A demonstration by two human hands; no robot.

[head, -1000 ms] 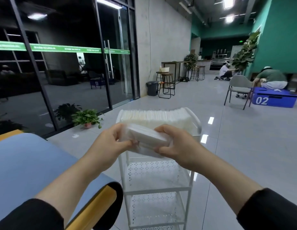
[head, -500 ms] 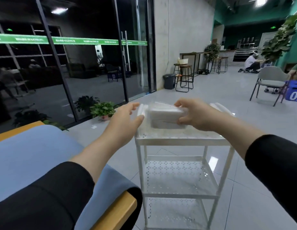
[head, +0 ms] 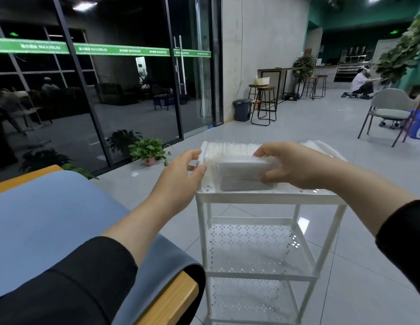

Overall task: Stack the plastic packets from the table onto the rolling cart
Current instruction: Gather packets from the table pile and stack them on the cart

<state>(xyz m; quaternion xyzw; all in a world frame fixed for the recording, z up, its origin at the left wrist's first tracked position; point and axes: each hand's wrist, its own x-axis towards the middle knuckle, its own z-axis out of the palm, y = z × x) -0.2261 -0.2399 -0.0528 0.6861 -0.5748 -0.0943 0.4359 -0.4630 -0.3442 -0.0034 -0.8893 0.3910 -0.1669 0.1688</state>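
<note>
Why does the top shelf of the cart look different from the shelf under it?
The top shelf holds plastic packets; the middle shelf holds nothing.
The right hand grips a packet over the top shelf and the left hand touches its side; no hand is at the middle shelf.
The middle shelf's dotted holes show all over; the top shelf is mostly covered.
Both are white, with holes, on the same cart.
</note>
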